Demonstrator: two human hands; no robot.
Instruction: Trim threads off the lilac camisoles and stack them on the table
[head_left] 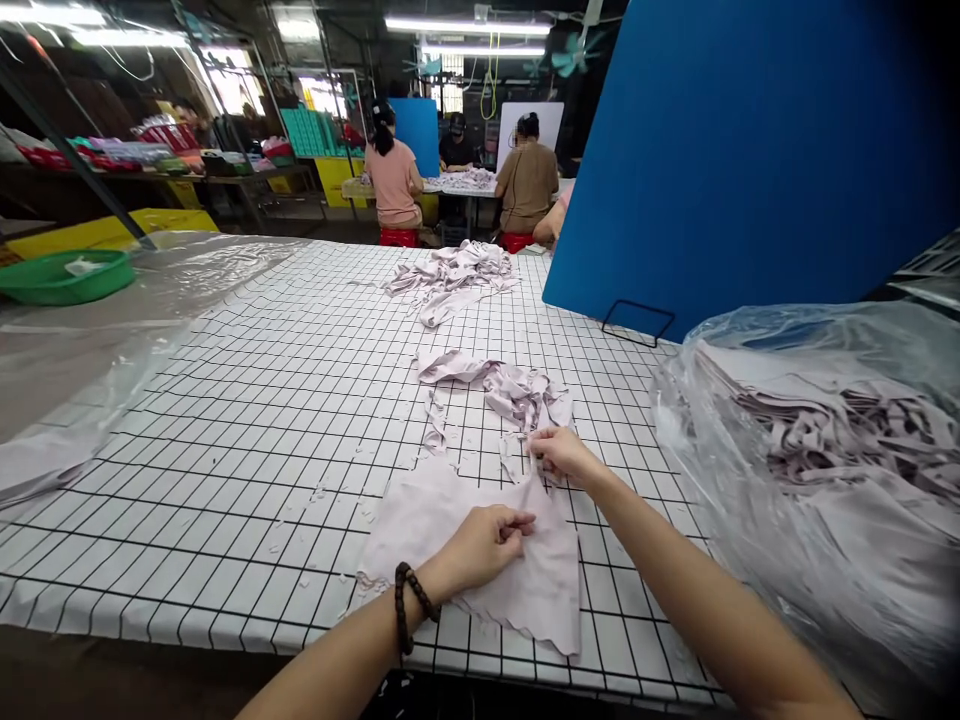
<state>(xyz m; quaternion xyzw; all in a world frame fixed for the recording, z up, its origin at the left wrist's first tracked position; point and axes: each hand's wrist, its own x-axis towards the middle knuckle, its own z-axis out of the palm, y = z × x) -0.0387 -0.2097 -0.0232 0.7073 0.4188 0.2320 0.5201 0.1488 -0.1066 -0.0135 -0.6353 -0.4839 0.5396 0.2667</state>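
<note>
Pale pink cloth [416, 520] is spread flat beneath the left hand [487, 543], and its narrow upper end is met by the right hand [564, 456].
That end is pinched between the right thumb and fingers, while the left hand is curled low over the cloth, its fingertips drawn in near the thumb; whether fabric is caught there cannot be told. A dark beaded bracelet [403, 612] is worn on the left wrist. Just beyond the right hand, crumpled fabric strips [517, 388] are bunched on the gridded table cover [247, 440], and a larger heap [461, 268] is piled farther off. To the right of both hands, folded fabric [870, 525] is held in a clear plastic bag [686, 440]; beyond it a blue board [720, 170] is propped.
</note>
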